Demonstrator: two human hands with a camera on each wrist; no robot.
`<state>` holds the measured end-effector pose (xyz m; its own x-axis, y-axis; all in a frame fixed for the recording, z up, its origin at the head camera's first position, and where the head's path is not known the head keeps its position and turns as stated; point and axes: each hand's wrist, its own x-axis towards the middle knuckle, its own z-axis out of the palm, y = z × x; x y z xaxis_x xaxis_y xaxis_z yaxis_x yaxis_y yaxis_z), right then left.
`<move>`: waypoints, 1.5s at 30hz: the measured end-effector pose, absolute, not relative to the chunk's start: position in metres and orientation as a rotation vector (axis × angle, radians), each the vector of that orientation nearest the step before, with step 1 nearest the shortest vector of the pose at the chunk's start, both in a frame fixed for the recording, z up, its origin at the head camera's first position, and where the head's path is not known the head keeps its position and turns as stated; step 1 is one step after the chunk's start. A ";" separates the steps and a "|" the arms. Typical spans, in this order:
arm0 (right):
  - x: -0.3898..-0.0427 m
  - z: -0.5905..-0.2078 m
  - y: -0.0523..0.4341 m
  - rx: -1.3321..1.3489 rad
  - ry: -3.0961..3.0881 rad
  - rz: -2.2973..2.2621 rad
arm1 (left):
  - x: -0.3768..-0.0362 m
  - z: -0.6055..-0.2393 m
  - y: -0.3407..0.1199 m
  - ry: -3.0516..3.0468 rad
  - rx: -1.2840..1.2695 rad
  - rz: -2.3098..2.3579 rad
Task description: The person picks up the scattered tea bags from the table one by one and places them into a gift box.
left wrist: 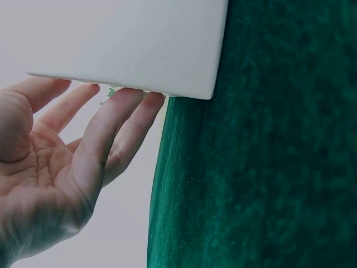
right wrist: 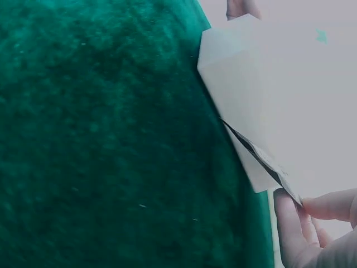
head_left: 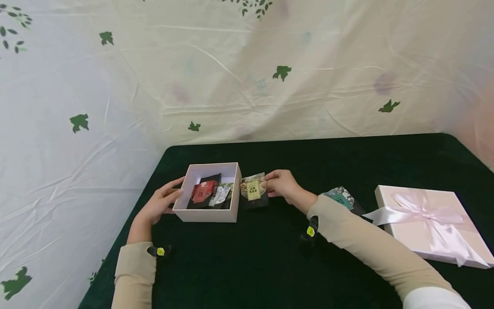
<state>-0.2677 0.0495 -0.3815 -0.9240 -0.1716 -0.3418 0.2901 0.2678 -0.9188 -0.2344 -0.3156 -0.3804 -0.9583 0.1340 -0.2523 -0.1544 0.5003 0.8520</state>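
A pale pink open box (head_left: 208, 216) stands on the table, holding several small packets, among them a red-labelled packet (head_left: 202, 192). My left hand (head_left: 159, 201) touches the box's left side. The left wrist view shows its fingertips against the box wall (left wrist: 145, 44), with the fingers mostly straight. Just outside the box's right wall, my right hand (head_left: 285, 186) pinches the edge of a black packet with a yellow label (head_left: 253, 190). From the right wrist, that packet (right wrist: 262, 159) appears edge-on and tilted between thumb and fingers, beside the box.
Behind my right forearm lies a black packet with a teal label (head_left: 342, 198), partly hidden by the sleeve. Farther right is a pink box lid (head_left: 397, 236) with a satin bow (head_left: 426, 214). A dark green cloth (head_left: 247, 266) covers the table; a pale leaf-printed curtain (head_left: 231, 77) hangs behind.
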 end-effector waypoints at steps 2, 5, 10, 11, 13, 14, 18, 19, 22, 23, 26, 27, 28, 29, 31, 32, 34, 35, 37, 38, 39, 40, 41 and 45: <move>-0.269 -0.376 0.050 0.092 2.186 -1.694 | -0.234 -0.380 -0.315 2.460 -0.019 1.446; -0.271 -0.369 0.050 0.068 2.207 -1.700 | -0.233 -0.378 -0.315 2.461 -0.023 1.447; -0.273 -0.358 0.051 0.026 2.226 -1.720 | -0.233 -0.378 -0.317 2.468 -0.028 1.433; -0.274 -0.355 0.051 0.019 2.229 -1.727 | -0.233 -0.378 -0.317 2.465 -0.029 1.436; -0.274 -0.351 0.053 0.011 2.236 -1.738 | -0.234 -0.380 -0.317 2.459 -0.031 1.439; -0.274 -0.348 0.053 0.006 2.240 -1.742 | -0.234 -0.380 -0.317 2.455 -0.033 1.442; -0.276 -0.338 0.055 -0.001 2.240 -1.760 | -0.237 -0.383 -0.316 2.449 -0.045 1.446; -0.276 -0.336 0.055 -0.006 2.236 -1.766 | -0.237 -0.384 -0.316 2.449 -0.053 1.447; -0.278 -0.329 0.052 -0.010 2.227 -1.788 | -0.238 -0.384 -0.315 2.452 -0.059 1.439; -0.278 -0.327 0.051 -0.014 2.224 -1.795 | -0.238 -0.383 -0.315 2.451 -0.071 1.442; -0.280 -0.323 0.046 -0.011 2.205 -1.824 | -0.237 -0.382 -0.315 2.455 -0.072 1.432; -0.281 -0.321 0.044 -0.011 2.200 -1.831 | -0.237 -0.381 -0.315 2.457 -0.069 1.429; -0.281 -0.320 0.042 -0.013 2.196 -1.838 | -0.237 -0.381 -0.315 2.457 -0.077 1.429; -0.282 -0.320 0.039 -0.017 2.191 -1.844 | -0.236 -0.380 -0.314 2.459 -0.075 1.427; -0.283 -0.318 0.034 -0.018 2.182 -1.855 | -0.235 -0.379 -0.314 2.462 -0.070 1.420; -0.284 -0.317 0.031 -0.018 2.173 -1.861 | -0.235 -0.379 -0.314 2.463 -0.069 1.419; -0.285 -0.317 0.026 -0.018 2.156 -1.865 | -0.234 -0.378 -0.313 2.463 -0.068 1.417; -0.285 -0.316 0.023 -0.012 2.141 -1.868 | -0.234 -0.377 -0.313 2.462 -0.068 1.417; -0.286 -0.316 0.016 0.005 2.114 -1.871 | -0.234 -0.377 -0.312 2.460 -0.068 1.416; -0.286 -0.316 0.013 0.014 2.100 -1.873 | -0.234 -0.376 -0.312 2.457 -0.071 1.419; -0.287 -0.317 0.010 0.022 2.091 -1.873 | -0.233 -0.376 -0.312 2.457 -0.072 1.418; -0.288 -0.317 0.007 0.032 2.080 -1.875 | -0.233 -0.376 -0.311 2.455 -0.075 1.420; -0.288 -0.318 0.004 0.040 2.069 -1.878 | -0.233 -0.375 -0.311 2.453 -0.077 1.420; -0.291 -0.321 -0.007 0.045 2.061 -1.886 | -0.233 -0.375 -0.311 2.448 -0.080 1.418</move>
